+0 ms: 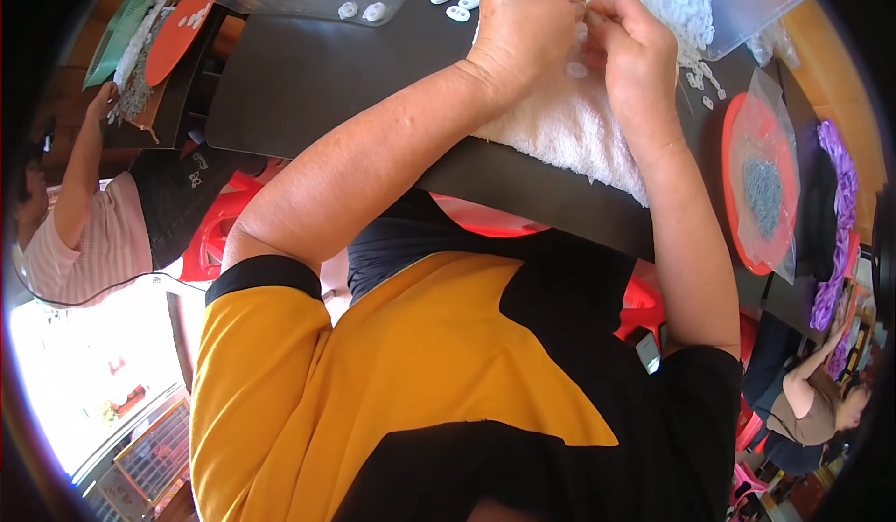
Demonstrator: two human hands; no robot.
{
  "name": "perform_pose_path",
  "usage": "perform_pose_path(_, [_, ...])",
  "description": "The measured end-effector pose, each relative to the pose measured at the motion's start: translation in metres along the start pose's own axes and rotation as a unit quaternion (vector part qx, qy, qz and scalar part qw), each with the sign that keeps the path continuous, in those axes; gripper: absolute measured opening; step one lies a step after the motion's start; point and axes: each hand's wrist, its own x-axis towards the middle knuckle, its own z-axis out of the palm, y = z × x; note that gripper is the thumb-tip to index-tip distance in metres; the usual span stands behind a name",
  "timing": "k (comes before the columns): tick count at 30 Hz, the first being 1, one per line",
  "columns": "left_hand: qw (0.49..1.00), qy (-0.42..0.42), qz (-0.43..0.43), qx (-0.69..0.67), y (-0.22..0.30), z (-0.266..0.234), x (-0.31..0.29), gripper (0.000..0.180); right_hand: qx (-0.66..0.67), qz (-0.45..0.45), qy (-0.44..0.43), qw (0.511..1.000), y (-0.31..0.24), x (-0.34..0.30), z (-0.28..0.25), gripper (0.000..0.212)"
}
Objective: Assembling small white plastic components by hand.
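Over the towel (560,135), our two hands meet at the fingertips beside small pale pieces.
Our left hand (541,18) and right hand (627,41) bring their fingertips near together, probably for fine control; we cannot tell whether either is clamped on anything. One pale piece (577,69) shows between the hands, above or on the towel; we cannot tell which. The towel likely stops small things rolling. Beyond it lies the heap of white pieces (658,0), seemingly kept within reach; right of it, the red tray (734,195) appears to contain the thin grey bits (763,197).
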Motion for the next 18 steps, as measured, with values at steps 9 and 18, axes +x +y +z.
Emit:
perform_pose_path(9, [1.000, 0.006, 0.008, 0.026, 0.015, -0.003, 0.006, 0.003, 0.006, -0.024, -0.028, 0.999, 0.000, 0.008, -0.006, 0.012])
perform_pose_path(18, [1.000, 0.015, -0.005, -0.007, 0.018, -0.013, 0.010, 0.008, -0.328, -0.154, -0.173, 0.916, -0.030, -0.001, -0.034, 0.012])
